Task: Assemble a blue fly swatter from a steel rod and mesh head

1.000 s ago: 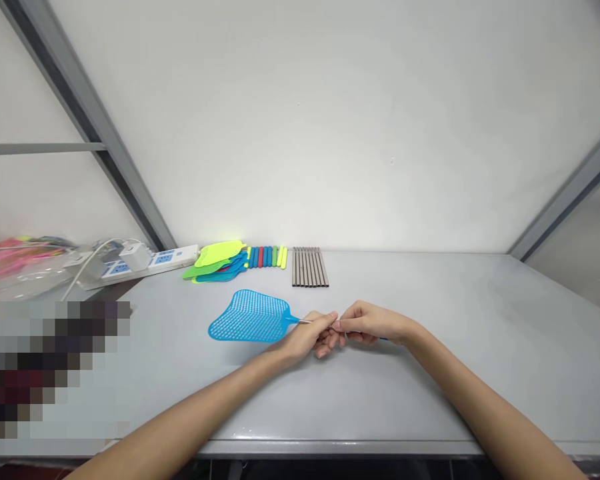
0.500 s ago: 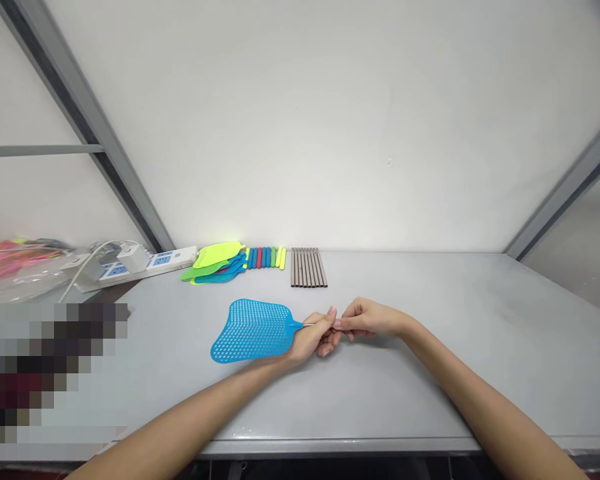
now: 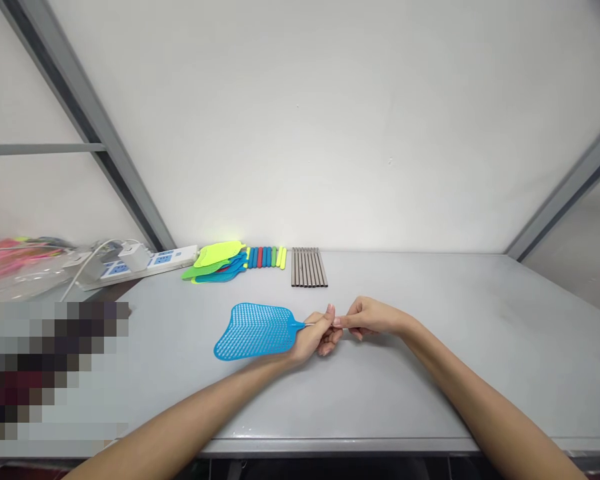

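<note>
A blue fly swatter (image 3: 256,332) hangs over the table, its perforated head to the left and its thin metal rod (image 3: 310,324) running right. My left hand (image 3: 316,335) is closed round that rod just past the blue neck, with the thumb lying along the top. My right hand (image 3: 366,316) meets it from the right, thumb and index finger closed at the rod's far end, close against the left fingers. Whatever lies between the two hands is mostly covered by fingers.
Behind, several metal tubes (image 3: 309,268) lie side by side, next to coloured handle grips (image 3: 266,257). More swatter heads (image 3: 219,257), yellow, green and blue, are piled left of these. A power strip (image 3: 173,258) with chargers and bagged pink items (image 3: 23,267) occupy the left.
The swatter head has tilted slightly flatter and shifted a little right. My right fingers have shifted slightly at the rod end; both hands stay in nearly the same place.
</note>
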Tool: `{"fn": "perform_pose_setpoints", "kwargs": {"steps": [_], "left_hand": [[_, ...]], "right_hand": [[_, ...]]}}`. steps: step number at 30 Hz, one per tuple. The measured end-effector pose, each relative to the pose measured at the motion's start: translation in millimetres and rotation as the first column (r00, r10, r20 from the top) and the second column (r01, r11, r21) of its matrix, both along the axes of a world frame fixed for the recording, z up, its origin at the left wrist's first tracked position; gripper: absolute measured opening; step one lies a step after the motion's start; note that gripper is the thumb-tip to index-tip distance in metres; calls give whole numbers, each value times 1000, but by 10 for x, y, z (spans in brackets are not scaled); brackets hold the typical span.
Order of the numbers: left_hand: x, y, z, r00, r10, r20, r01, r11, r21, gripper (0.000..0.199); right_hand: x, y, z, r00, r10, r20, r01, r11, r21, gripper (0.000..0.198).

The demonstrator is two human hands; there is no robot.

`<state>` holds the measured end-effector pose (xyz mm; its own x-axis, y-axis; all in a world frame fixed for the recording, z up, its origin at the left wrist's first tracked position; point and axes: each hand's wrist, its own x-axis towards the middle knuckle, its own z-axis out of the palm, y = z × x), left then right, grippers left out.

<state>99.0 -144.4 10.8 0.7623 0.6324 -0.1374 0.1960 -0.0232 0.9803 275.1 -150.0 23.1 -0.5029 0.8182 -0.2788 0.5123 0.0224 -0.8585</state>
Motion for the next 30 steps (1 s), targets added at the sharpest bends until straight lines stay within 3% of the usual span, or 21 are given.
{"fn": "perform_pose_setpoints", "kwargs": {"steps": [8,15,30], "left_hand": [[-7,29,-41,1000,14,18,-13,1000,-12,62],[-14,41,-44,999,13,34,-12,1000,-25,63],[-38,83,-70,998,21,65,-17,998,-57,39]], "right_hand": [[4,-7,-46,1000,-17,-3,17,1000,23,50],[34,5,-2,994,54,-93,-55,998,-9,51],[-26,-54,49,985,27,-168,-46,993,-109,47]]}}
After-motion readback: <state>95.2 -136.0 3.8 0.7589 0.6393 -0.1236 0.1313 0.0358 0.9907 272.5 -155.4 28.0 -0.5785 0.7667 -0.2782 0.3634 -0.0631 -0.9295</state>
